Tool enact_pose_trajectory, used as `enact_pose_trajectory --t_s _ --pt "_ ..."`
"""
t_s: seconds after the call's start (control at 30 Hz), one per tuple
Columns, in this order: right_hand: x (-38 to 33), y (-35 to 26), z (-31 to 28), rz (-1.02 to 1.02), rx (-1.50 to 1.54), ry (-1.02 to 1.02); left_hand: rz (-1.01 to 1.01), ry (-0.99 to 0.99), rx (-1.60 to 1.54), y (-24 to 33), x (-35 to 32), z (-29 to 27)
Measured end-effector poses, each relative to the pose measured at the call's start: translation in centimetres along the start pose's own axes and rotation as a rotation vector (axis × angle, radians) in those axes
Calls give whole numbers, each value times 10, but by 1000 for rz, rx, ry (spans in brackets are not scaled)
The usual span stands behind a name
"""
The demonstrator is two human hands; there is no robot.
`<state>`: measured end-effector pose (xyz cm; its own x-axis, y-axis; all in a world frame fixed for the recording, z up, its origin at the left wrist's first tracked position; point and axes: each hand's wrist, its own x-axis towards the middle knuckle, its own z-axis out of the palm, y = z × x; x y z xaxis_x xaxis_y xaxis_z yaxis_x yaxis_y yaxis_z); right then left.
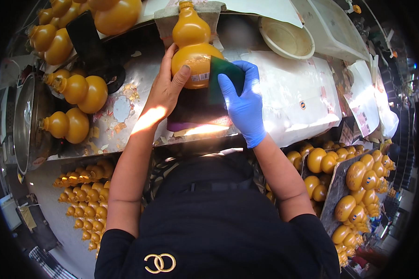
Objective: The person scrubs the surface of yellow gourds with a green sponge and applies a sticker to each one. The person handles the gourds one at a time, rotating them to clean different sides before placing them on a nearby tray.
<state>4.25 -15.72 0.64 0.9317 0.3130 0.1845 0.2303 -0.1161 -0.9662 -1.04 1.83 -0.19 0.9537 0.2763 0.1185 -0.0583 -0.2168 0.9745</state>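
A glossy amber gourd-shaped bottle (191, 33) lies on the bench with its neck pointing away from me. Its upper part rests on a grey cloth (164, 21). My bare left hand (164, 93) grips the lower bulb from the left, thumb on top beside a small printed barcode. In a blue glove, my right hand (246, 107) pinches a thin dark green flat piece (220, 83) between thumb and fingers. That piece lies against the bulb's right side; whether it presses on the surface I cannot tell.
More gourd bottles (74, 125) lie at the left near a round metal pan (25, 121). A pale bowl (286, 39) and a translucent bin (333, 28) stand at the far right. White sheets (293, 93) cover the bench's right side. Racks of gourd bottles (319, 160) flank me below.
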Motion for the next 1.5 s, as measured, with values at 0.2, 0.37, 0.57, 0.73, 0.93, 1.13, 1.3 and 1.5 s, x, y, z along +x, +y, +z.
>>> enact_pose_trajectory --t_s 0.2,0.37,0.57,0.73,0.93,1.13,1.3,1.5 --pt "-9 -8 4 -416 -170 191 -16 -60 -115 1 1 -5" --pt "-15 -10 5 -862 -562 -217 -65 -81 -268 -1 3 -6" --pt "25 -33 -22 215 437 -271 -173 60 -396 13 8 -1" --pt "75 -14 -18 218 -39 -386 -175 115 -363 17 12 12" --pt "85 -2 -11 343 -92 -598 -216 135 -404 19 13 13" --pt "82 -7 -11 427 71 -630 -228 132 -419 17 13 12" --pt "78 3 -14 731 341 -524 -211 123 -423 14 13 11" --pt "49 -28 -19 310 623 -170 -108 162 -373 3 10 8"
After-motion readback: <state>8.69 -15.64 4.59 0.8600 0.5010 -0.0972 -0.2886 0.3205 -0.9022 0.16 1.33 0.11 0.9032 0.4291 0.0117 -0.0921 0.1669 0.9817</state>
